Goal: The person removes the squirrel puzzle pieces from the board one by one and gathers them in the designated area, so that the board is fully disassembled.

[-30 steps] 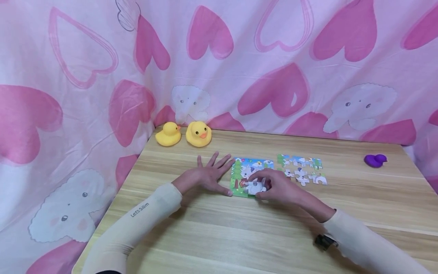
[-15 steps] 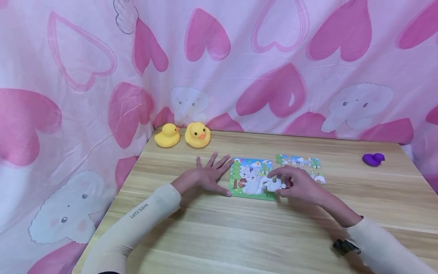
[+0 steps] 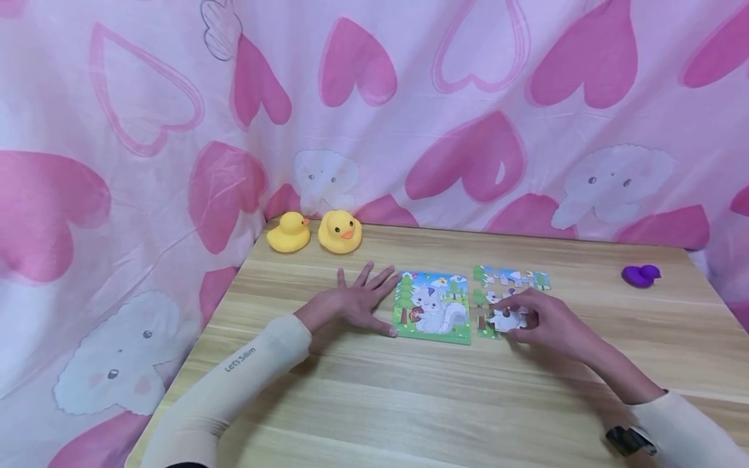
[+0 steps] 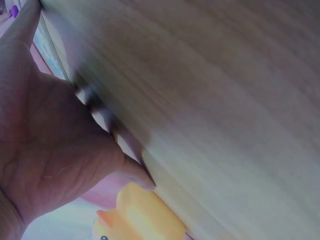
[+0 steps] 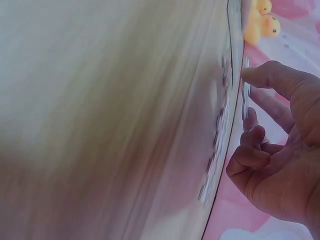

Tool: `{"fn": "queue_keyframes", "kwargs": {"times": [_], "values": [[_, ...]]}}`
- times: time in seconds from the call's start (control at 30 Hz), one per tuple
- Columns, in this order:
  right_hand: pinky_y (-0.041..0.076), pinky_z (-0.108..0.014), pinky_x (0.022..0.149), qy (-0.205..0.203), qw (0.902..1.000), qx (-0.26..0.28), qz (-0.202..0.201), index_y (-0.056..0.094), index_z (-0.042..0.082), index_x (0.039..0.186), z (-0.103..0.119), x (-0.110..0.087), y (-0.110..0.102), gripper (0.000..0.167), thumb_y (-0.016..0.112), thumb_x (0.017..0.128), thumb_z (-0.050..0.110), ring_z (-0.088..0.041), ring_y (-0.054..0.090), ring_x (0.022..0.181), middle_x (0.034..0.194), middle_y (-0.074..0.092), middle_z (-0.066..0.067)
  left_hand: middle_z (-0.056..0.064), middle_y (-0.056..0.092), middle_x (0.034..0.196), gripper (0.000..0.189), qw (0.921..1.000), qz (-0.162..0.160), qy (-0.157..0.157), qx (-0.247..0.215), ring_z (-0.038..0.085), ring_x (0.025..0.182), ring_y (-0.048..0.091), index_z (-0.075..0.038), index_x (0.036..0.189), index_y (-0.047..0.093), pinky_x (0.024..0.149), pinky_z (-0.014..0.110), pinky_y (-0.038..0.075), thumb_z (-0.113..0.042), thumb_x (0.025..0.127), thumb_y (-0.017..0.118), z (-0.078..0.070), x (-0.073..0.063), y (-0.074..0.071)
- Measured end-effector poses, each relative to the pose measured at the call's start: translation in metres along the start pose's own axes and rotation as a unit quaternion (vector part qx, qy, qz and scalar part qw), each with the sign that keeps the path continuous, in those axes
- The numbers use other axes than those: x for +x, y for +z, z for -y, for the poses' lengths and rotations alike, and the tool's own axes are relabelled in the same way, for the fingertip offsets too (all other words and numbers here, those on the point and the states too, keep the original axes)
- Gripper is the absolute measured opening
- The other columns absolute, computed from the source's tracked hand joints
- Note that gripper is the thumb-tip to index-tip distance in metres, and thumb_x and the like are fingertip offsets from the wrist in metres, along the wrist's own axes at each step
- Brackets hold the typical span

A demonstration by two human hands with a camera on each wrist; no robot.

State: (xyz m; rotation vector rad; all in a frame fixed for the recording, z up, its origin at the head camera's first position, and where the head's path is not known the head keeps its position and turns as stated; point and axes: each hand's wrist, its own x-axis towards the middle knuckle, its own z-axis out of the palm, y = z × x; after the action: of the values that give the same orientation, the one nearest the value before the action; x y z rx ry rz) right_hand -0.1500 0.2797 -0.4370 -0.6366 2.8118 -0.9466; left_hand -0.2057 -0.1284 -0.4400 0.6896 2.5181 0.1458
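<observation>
A square picture card with a white squirrel on it lies on the table, with a green bottom edge. My left hand rests on the wood with fingers spread, its thumb and fingertips at the card's left edge. To the right of the card, my right hand pinches a white jigsaw piece between thumb and fingers. The right wrist view shows that jigsaw piece edge-on, held above the table. Under and behind the hand lie several jigsaw pieces, partly hidden by the fingers.
Two yellow rubber ducks stand at the back left of the wooden table. A small purple duck sits at the far right. A pink curtain with hearts hangs behind and along the left.
My right hand has moved right, from over the picture card to over the loose pieces, carrying the jigsaw piece. The whole card is now uncovered. My left hand has stayed in place.
</observation>
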Motion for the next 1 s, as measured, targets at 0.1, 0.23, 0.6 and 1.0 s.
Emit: {"fn": "queue_keyframes", "kwargs": {"times": [0.1,0.23,0.6,1.0], "values": [[0.046,-0.023,0.063,0.002,0.9999,-0.014,-0.006,0.077,0.02,0.125,-0.008,-0.007,-0.003,0.049,0.093,0.079,0.014,-0.013,0.052,0.077,0.106,0.068,-0.002,-0.011,-0.02,0.178,0.122,1.0,0.001,0.0,-0.003,0.038,0.165,-0.022,-0.042,0.168,-0.012,0.114,0.089,-0.011,-0.09,0.082,0.06,-0.001,0.001,0.001],[0.045,-0.022,0.062,0.004,0.9998,-0.019,-0.007,0.077,0.019,0.124,-0.017,-0.016,-0.008,0.05,0.094,0.078,0.013,-0.011,0.051,0.076,0.104,0.066,0.0,-0.011,-0.021,0.178,0.123,1.0,0.004,-0.001,-0.001,0.038,0.165,-0.022,-0.042,0.168,-0.012,0.113,0.09,-0.01,-0.09,0.081,0.06,-0.002,0.002,0.001],[0.043,-0.022,0.061,0.009,0.9997,-0.017,0.014,0.078,0.021,0.126,-0.02,-0.022,-0.008,0.05,0.091,0.079,0.011,-0.011,0.048,0.08,0.104,0.065,0.002,-0.011,-0.021,0.178,0.123,1.0,0.002,-0.005,0.0,0.038,0.164,-0.022,-0.042,0.168,-0.012,0.113,0.089,-0.011,-0.09,0.081,0.06,0.0,0.002,0.001],[0.046,-0.021,0.065,0.017,0.9984,-0.034,0.042,0.077,0.024,0.128,-0.017,-0.016,-0.007,0.05,0.09,0.081,0.013,-0.011,0.051,0.083,0.109,0.066,0.001,-0.011,-0.022,0.178,0.123,1.0,0.005,-0.005,-0.003,0.038,0.164,-0.023,-0.042,0.168,-0.012,0.113,0.089,-0.012,-0.089,0.081,0.061,-0.001,0.002,0.0]]}}
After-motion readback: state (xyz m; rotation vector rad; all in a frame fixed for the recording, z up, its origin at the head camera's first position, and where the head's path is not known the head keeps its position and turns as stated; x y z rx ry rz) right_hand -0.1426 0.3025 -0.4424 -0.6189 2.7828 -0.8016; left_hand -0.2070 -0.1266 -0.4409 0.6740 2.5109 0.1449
